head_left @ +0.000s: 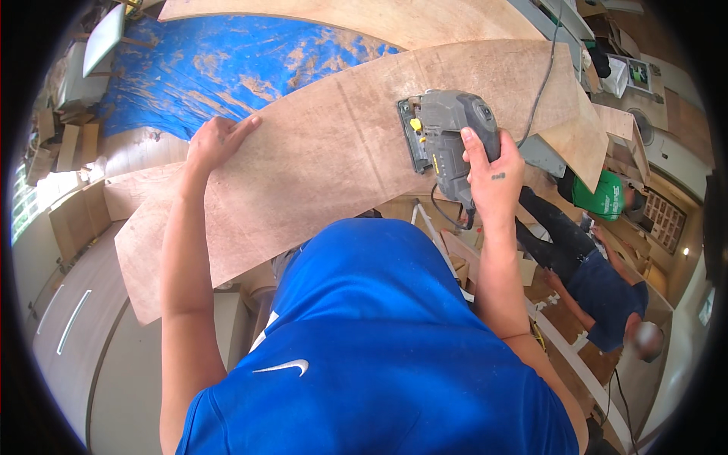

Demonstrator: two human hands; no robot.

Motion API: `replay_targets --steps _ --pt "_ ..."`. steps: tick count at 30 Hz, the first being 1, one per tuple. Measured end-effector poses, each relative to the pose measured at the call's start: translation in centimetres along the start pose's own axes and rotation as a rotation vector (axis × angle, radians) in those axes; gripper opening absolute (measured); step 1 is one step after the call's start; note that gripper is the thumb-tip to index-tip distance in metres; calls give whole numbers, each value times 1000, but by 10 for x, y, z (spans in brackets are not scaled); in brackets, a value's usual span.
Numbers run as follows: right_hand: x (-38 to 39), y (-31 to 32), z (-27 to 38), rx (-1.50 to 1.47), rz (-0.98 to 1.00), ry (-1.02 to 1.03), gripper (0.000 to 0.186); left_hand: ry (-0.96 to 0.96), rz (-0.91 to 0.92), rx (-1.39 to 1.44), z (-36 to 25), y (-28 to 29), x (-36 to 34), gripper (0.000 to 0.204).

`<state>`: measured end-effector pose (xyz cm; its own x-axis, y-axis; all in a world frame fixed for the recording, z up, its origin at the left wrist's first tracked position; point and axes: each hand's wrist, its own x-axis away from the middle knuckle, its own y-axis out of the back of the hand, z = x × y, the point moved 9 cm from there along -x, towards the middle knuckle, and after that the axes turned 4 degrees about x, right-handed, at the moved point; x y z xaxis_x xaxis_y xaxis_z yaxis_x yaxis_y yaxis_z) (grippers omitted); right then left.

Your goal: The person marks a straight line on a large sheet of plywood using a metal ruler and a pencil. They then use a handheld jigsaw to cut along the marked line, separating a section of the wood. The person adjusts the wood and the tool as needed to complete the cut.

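A large curved sheet of plywood point(296, 167) spans the view in front of my body. My left hand point(218, 142) grips its far edge at the left, fingers bent over the rim and thumb along it. My right hand point(494, 171) is closed round the handle of a grey jigsaw point(455, 125) with a yellow knob. The jigsaw is turned on its side over the right part of the sheet, its base plate point(412, 135) facing left. Whether it touches the wood I cannot tell. A dark power cord point(547, 72) trails along the right side.
Another curved wooden panel point(364, 17) lies beyond, next to a blue sheet point(220, 64) strewn with sawdust. At right, a person in dark clothes point(599, 288) bends near another in a green top point(607, 196). Pale cabinets point(72, 303) stand at left.
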<state>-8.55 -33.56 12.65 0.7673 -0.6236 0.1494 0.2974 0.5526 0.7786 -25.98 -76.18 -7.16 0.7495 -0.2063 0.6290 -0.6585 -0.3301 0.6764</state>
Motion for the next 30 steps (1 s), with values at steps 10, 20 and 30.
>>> replay_targets --steps 10,20,30 --pt "0 -2 -1 15 -7 -27 42 -14 -12 -16 0 0 -1 91" --pt "-1 -2 1 6 -13 -16 40 -16 2 -35 -4 2 1 91" --pt "-4 -3 4 16 -7 -24 40 -2 18 -54 -5 2 2 91"
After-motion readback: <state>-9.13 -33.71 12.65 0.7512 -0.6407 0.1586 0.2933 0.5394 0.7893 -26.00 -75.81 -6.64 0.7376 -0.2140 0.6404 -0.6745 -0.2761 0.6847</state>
